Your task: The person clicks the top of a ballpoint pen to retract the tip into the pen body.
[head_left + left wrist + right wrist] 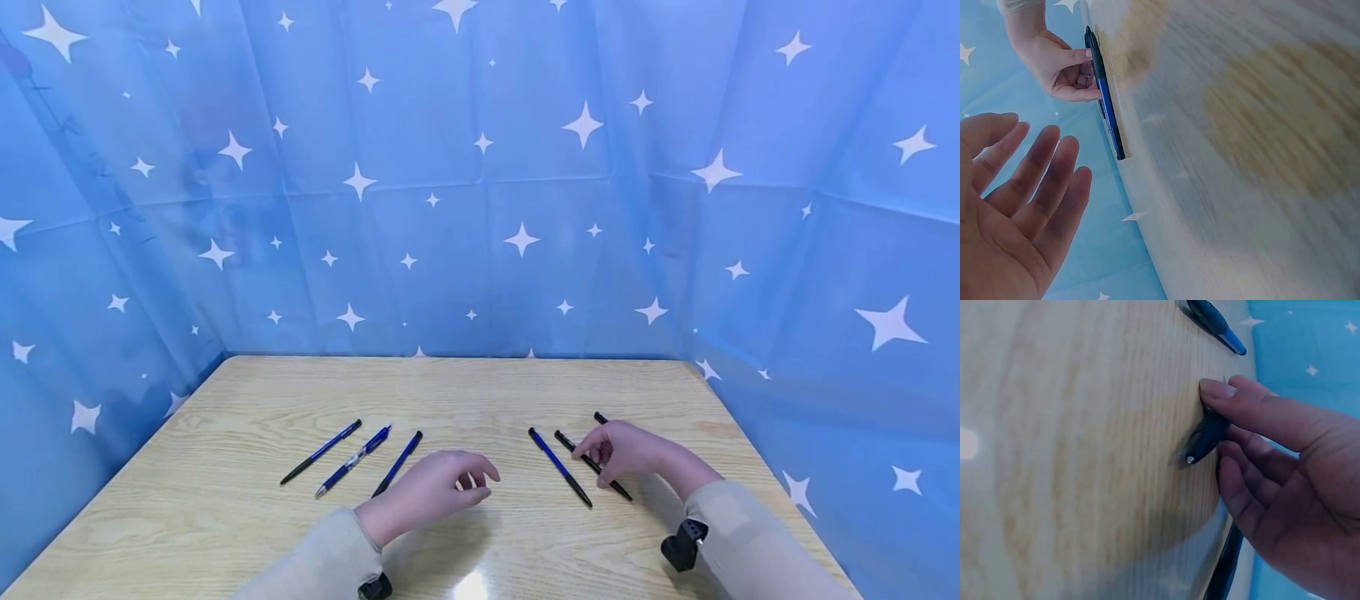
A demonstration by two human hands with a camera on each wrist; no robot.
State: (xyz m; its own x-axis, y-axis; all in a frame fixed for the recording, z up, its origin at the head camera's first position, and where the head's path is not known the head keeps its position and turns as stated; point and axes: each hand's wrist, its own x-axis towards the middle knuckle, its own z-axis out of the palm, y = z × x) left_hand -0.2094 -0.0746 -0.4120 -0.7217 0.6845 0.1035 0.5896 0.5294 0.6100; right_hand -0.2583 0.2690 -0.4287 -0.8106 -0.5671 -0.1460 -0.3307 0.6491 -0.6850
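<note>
Likely grasp step: right hand [628, 450] pinching inner black pen [1205, 437], left hand [438, 487] loosely spread; next probably wants straight lift

Forward-down head view above hands [437, 488]

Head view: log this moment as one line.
left hand: holding nothing | right hand: at middle black pen, grip unclear | beside it: blue-black pen, outer black pen | left group: three blue pens
</note>
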